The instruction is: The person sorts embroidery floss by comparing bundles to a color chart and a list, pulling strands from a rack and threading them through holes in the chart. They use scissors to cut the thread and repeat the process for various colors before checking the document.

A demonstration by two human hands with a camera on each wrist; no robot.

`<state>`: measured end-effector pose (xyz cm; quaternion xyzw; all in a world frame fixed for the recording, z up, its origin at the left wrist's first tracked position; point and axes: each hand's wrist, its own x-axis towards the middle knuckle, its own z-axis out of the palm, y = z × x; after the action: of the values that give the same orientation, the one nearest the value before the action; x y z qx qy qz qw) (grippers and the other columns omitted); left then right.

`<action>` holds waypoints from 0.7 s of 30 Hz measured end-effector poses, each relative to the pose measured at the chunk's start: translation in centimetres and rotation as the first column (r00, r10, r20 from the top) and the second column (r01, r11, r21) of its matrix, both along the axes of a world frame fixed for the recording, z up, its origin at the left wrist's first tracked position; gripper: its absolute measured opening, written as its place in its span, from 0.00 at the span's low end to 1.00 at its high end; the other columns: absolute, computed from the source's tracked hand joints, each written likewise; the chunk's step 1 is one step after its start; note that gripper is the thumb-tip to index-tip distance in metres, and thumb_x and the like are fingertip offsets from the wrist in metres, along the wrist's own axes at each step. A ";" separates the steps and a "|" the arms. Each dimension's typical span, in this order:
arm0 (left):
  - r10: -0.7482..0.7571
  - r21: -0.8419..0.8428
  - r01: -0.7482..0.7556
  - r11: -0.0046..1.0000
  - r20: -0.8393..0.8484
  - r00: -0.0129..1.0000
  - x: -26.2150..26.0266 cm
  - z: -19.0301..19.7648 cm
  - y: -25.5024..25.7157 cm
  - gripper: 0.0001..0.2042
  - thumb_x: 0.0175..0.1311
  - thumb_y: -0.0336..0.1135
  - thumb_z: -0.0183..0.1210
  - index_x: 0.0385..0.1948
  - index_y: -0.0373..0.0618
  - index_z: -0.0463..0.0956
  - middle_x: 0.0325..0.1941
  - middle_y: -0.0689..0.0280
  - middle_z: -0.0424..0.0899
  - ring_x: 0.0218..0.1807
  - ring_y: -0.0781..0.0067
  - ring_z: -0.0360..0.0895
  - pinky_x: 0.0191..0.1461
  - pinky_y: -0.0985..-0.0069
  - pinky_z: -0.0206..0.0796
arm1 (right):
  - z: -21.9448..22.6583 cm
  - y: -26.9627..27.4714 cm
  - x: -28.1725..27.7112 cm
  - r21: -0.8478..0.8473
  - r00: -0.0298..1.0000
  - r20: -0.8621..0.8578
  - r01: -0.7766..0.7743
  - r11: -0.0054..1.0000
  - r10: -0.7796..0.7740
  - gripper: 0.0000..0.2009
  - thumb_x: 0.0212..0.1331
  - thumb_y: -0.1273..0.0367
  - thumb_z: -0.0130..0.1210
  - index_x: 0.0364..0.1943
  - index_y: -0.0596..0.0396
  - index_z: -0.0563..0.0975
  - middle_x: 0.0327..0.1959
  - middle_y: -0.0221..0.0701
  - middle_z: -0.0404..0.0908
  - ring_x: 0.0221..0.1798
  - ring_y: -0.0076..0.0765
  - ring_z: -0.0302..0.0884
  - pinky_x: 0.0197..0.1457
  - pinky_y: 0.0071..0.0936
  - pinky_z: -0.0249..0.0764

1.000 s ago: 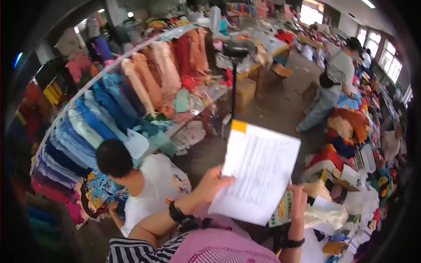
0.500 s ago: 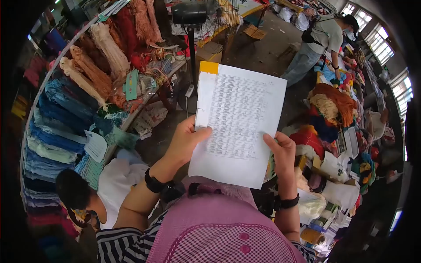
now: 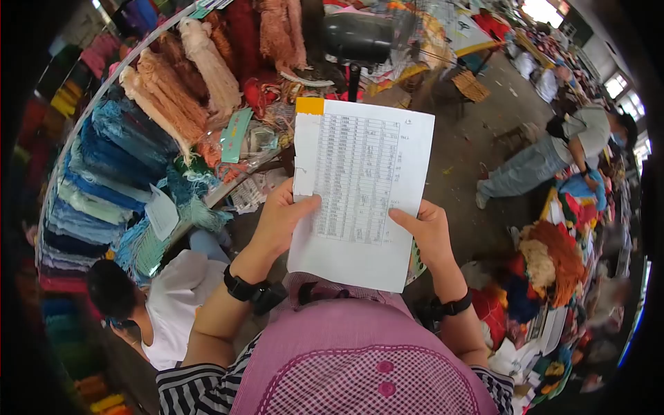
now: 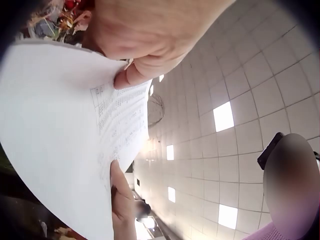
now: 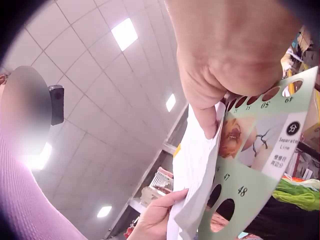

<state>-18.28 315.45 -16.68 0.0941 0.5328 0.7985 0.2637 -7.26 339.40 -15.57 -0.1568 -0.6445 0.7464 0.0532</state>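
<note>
A stack of white printed sheets with an orange top-left corner is held up in front of the pink checked apron. My left hand grips its left edge, thumb on top. The right edge is pinched by my right hand, its thumb lying on the printed table. Behind the sheets, in the right wrist view, my right hand also holds a green card with numbered holes along its edges. The fingers under the paper are mostly hidden.
Skeins of yarn hang in a row on the left. A person in white bends below them. Beyond the paper stands a black device on a pole. Another person leans over piled yarn on the right.
My right hand has come up to the paper's right edge, and the sheets now stand upright and closer to my body. The view has tilted down. The person at right bends lower.
</note>
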 end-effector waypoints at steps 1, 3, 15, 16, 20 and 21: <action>0.021 0.006 -0.021 1.000 0.000 1.000 -0.4 -0.7 -0.4 0.16 0.61 0.20 0.55 0.51 0.35 0.73 0.49 0.62 0.82 0.47 0.77 0.79 0.54 0.76 0.69 | -0.8 -0.1 -1.0 -0.023 1.000 0.000 -0.031 0.999 0.031 0.10 0.57 0.75 0.61 0.42 0.66 0.81 0.37 0.34 0.85 0.35 0.22 0.81 0.40 0.21 0.77; 0.061 0.015 -0.062 0.998 0.010 0.998 -2.7 -0.4 -0.9 0.16 0.61 0.20 0.55 0.51 0.35 0.73 0.49 0.63 0.82 0.47 0.77 0.79 0.54 0.76 0.69 | -0.3 -0.2 -4.5 -0.042 0.997 0.010 -0.081 0.996 0.081 0.10 0.57 0.75 0.61 0.41 0.66 0.81 0.37 0.34 0.85 0.35 0.22 0.81 0.39 0.21 0.77; 0.172 -0.072 -0.188 0.979 -0.182 0.968 -21.2 0.9 -10.3 0.18 0.61 0.26 0.56 0.54 0.36 0.71 0.49 0.63 0.81 0.49 0.75 0.78 0.55 0.75 0.69 | 0.0 -6.9 -22.5 -0.011 0.988 -0.031 -0.153 0.988 0.152 0.09 0.57 0.75 0.60 0.41 0.66 0.81 0.37 0.35 0.85 0.36 0.22 0.81 0.40 0.21 0.77; 0.239 -0.023 -0.252 0.968 -0.237 0.942 -24.4 1.0 -12.0 0.19 0.61 0.29 0.57 0.54 0.36 0.71 0.50 0.63 0.80 0.49 0.75 0.77 0.55 0.75 0.69 | 0.0 -7.2 -23.7 -0.022 0.988 -0.028 -0.150 0.988 0.149 0.09 0.57 0.75 0.60 0.41 0.66 0.81 0.37 0.35 0.85 0.36 0.22 0.81 0.40 0.21 0.77; 0.559 -0.158 -0.689 0.707 -0.472 0.682 -39.3 0.4 -17.1 0.26 0.57 0.35 0.61 0.57 0.34 0.69 0.56 0.54 0.76 0.56 0.63 0.74 0.57 0.71 0.67 | 0.3 -8.5 -27.0 -0.060 0.995 -0.008 -0.101 0.993 0.101 0.09 0.57 0.76 0.60 0.42 0.65 0.81 0.38 0.35 0.85 0.37 0.23 0.81 0.41 0.21 0.77; 0.524 -0.240 -0.744 0.623 -0.578 0.626 -43.8 -0.9 -18.4 0.28 0.55 0.36 0.63 0.58 0.33 0.67 0.58 0.53 0.74 0.57 0.61 0.73 0.58 0.70 0.66 | 0.3 -8.7 -27.5 -0.055 0.996 -0.004 -0.094 0.994 0.094 0.09 0.57 0.76 0.60 0.42 0.65 0.81 0.38 0.35 0.85 0.37 0.23 0.81 0.41 0.21 0.77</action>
<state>-62.06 297.07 -17.55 0.0121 0.7479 0.6432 -0.1636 -34.77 330.72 -15.29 -0.1271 -0.6305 0.7656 0.0143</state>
